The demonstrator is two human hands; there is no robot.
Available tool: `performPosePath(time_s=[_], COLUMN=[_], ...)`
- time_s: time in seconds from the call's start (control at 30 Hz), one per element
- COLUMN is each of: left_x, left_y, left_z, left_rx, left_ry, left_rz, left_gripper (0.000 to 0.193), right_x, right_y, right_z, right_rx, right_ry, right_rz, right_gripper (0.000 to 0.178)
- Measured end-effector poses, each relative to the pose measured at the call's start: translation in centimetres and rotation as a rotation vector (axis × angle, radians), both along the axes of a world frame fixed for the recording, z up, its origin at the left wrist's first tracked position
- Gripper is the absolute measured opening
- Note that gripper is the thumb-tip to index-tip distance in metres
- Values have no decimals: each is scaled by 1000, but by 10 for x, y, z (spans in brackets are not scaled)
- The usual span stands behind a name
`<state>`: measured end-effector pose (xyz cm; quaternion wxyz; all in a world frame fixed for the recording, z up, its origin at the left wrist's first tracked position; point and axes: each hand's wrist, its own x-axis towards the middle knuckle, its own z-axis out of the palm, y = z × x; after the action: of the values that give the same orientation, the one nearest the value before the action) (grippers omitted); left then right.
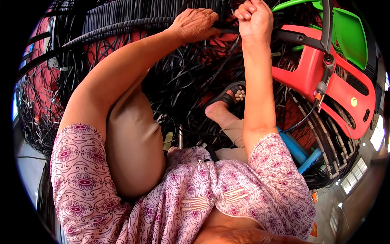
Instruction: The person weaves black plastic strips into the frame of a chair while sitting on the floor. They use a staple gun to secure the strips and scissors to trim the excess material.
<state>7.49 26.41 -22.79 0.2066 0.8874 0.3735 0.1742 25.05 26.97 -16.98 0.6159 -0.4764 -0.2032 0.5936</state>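
So I've got both arms stretched up toward the top of the frame. My left grip point(196, 25) is at top centre, back of the hand up, right at the end of a curved tube wrapped in dark grey strip point(122, 27). Fingers are bunched together, but honestly can't tell if they're pinching anything. My right grip point(256, 18) is a bit further right, at the top edge, fingers curled in toward the palm. Can't tell if there's a strip caught inside that one either.

The panel of closely laid flat black strips point(152, 15) is up along the top edge, left of centre, just above the wrapped tube. Below my hands it's a proper mess: a big tangle of loose black plastic strips point(183, 77) fills the middle, with a red surface point(103, 48) peeking through at upper left.

Over on the right there's a red plastic chair with slots point(310, 67), plus a bright green plastic piece point(350, 38) in the upper right corner area. A dark metal hand tool with a hose point(321, 87) hangs in front of the red chair. My foot in a dark flower-trimmed sandal point(223, 96) sits near the centre, among the strips.
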Motion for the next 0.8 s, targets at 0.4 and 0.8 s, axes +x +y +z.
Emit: performPosePath(time_s=[0.4, 0.8], left_x=[11, 13], left_y=[4, 6], left_z=[-5, 8], left_rx=[-2, -128], left_ry=[98, 133], left_rz=[55, 98], left_gripper=[46, 47], right_x=[15, 25], right_y=[85, 98], right_z=[-114, -190], right_rx=[-198, -541], right_ry=[63, 409], right_rz=[88, 251], right_gripper=[23, 21])
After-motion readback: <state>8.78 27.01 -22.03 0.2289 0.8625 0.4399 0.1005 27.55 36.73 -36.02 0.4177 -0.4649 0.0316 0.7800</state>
